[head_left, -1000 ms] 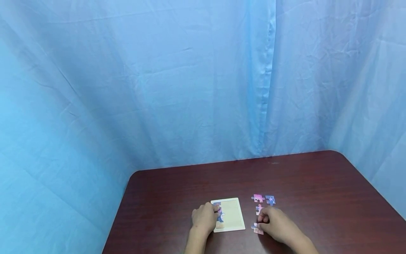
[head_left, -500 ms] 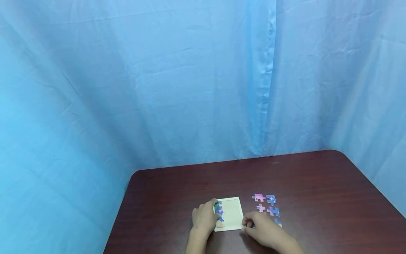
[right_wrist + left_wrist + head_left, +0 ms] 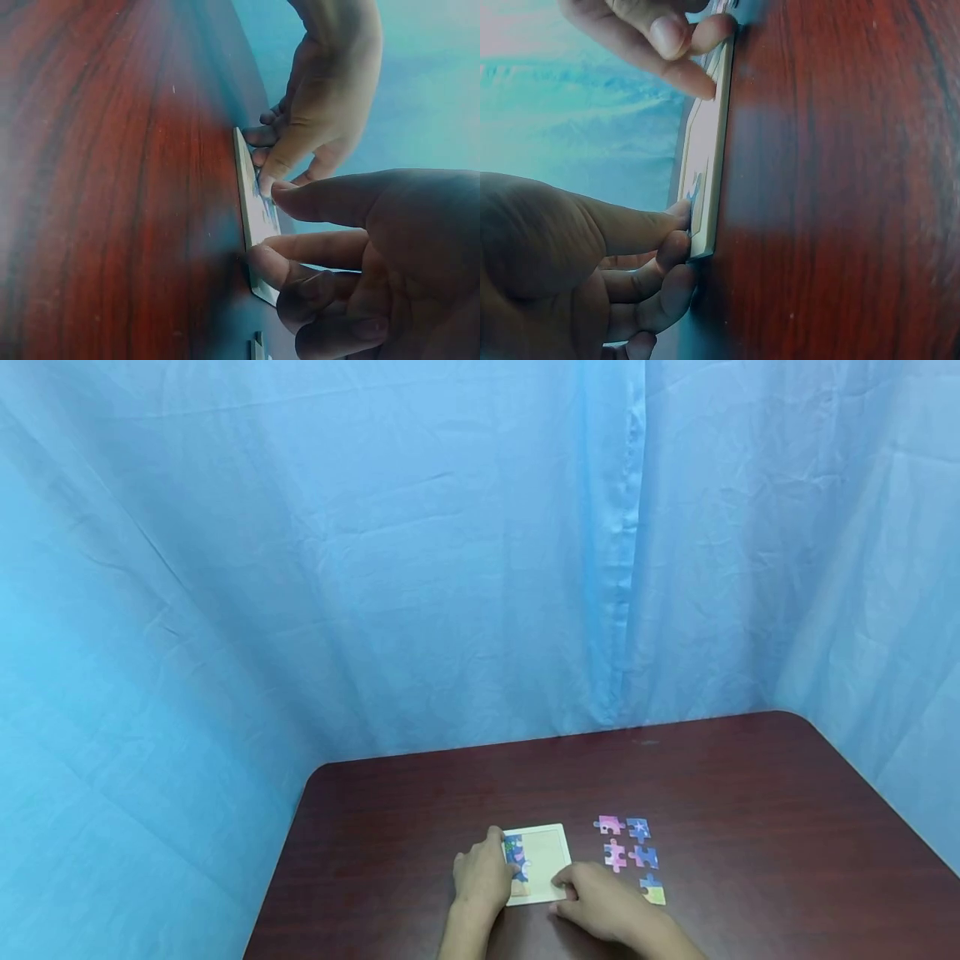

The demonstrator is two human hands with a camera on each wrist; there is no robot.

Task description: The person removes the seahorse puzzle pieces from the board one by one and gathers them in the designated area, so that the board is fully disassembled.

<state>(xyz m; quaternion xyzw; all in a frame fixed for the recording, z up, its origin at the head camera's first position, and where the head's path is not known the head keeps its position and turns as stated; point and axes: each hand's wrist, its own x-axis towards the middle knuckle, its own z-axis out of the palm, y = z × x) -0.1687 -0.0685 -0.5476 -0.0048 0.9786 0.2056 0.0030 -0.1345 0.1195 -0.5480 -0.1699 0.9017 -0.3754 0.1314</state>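
Note:
A pale square puzzle tray (image 3: 551,857) lies on the table, with a column of colorful pieces (image 3: 516,858) fitted along its left side. My left hand (image 3: 482,877) grips the tray's left edge, thumb on top and fingers against the outer side. Over the tray's lower right corner is my right hand (image 3: 600,897), its thumb and fingers curled around a small puzzle piece mostly hidden from view. In the right wrist view the right hand's fingertips (image 3: 268,262) hover close at the tray's edge.
To the right lie several loose jigsaw pieces: a pink one (image 3: 610,826), a blue one with a star (image 3: 637,828), another pink one (image 3: 615,856), a blue one (image 3: 646,857) and a blue-yellow one (image 3: 653,890). Light blue curtains (image 3: 450,568) surround the dark wooden table (image 3: 390,827).
My right hand has moved left from the loose pieces to the tray, and the lower-left loose piece has left its spot. The left hand stays at the tray, its index finger now straighter.

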